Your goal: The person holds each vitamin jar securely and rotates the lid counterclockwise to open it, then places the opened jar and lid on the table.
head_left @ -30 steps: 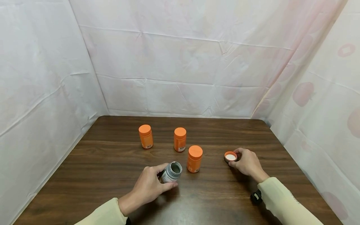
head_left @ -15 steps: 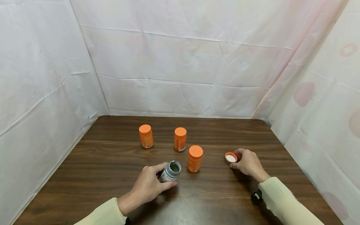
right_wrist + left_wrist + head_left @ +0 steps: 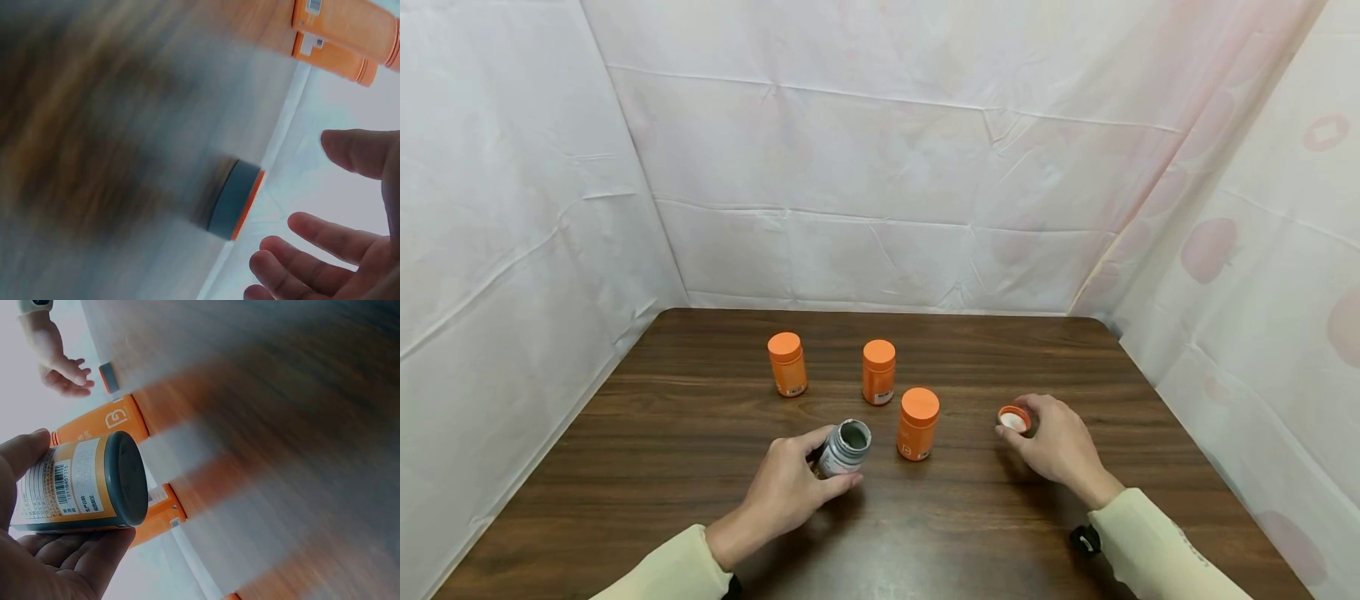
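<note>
My left hand grips a grey jar, its uncapped mouth tilted up and toward the right. The left wrist view shows the fingers and thumb around the jar, with a barcode label on its side and a dark base raised off the table. A grey lid with an orange rim and white liner lies inside up on the table at the right. My right hand is beside and above this lid. In the right wrist view, thumb and fingers are spread apart from the lid.
Three capped orange jars stand upright on the brown wooden table: one at back left, one at back centre, and a nearer jar between my hands. Pale curtains hang behind and along both sides.
My right hand has let go of the lid, its thumb and fingers spreading around it. My left hand has shifted slightly left and away from me with the grey jar.
</note>
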Demonstrator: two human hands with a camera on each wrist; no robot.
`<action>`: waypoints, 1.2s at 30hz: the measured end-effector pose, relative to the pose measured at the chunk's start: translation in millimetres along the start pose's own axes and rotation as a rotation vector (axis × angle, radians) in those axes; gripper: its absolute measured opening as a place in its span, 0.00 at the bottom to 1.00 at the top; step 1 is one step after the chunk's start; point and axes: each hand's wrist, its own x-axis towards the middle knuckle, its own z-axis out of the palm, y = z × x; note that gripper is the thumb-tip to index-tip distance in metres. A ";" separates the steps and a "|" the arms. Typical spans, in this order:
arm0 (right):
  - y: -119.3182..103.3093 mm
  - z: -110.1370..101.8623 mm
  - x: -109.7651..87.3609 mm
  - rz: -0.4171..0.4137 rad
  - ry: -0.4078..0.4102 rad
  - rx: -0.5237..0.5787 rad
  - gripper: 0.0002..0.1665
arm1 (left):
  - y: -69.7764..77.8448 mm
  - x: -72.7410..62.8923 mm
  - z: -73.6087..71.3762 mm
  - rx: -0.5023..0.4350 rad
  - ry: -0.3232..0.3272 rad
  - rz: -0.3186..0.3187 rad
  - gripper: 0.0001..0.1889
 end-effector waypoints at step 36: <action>-43.4 13.0 -51.6 -0.336 0.113 0.014 0.35 | -36.9 7.1 -31.6 0.108 0.202 -0.029 0.31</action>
